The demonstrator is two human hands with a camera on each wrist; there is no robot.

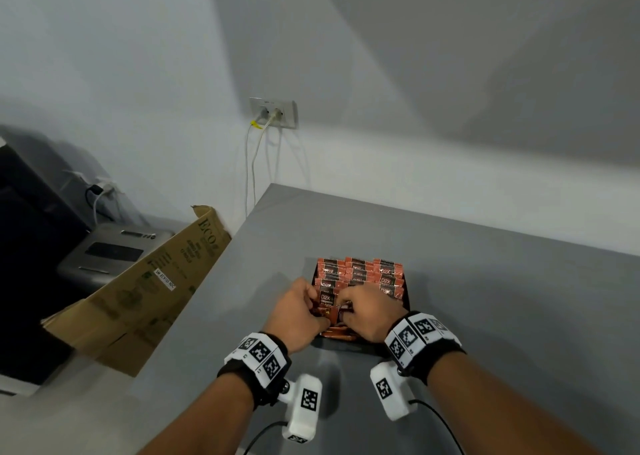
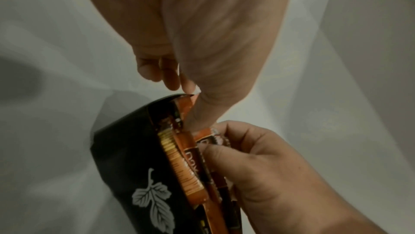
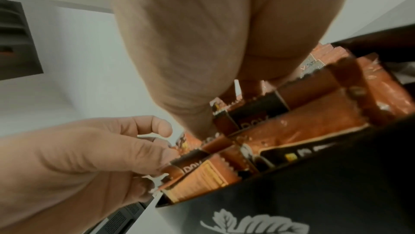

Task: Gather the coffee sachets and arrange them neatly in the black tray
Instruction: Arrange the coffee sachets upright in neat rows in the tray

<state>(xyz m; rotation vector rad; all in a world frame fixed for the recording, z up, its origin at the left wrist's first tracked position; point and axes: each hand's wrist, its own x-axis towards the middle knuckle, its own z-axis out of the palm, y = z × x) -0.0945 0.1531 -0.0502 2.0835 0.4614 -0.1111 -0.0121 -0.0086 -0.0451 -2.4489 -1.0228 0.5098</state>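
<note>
A black tray [image 1: 407, 297] with a white leaf print [image 2: 152, 200] sits on the grey table [image 1: 502, 323]. Rows of orange-and-black coffee sachets [image 1: 360, 271] stand packed in its far part. Both hands meet over the tray's near end. My left hand [image 1: 320, 317] pinches a sachet [image 3: 191, 166] between thumb and fingers at the tray's left corner. My right hand [image 1: 346, 311] grips a few upright sachets [image 2: 202, 150] with thumb and curled fingers. In the right wrist view more sachets [image 3: 303, 131] lie pressed together inside the tray wall [image 3: 292, 202]. The fingertips are partly hidden by the packets.
An open cardboard box [image 1: 152, 288] leans against the table's left edge, with a grey printer [image 1: 107, 253] behind it. A wall socket [image 1: 273, 111] with hanging cables is behind the table corner. Bare grey table surface stretches to the right of the tray.
</note>
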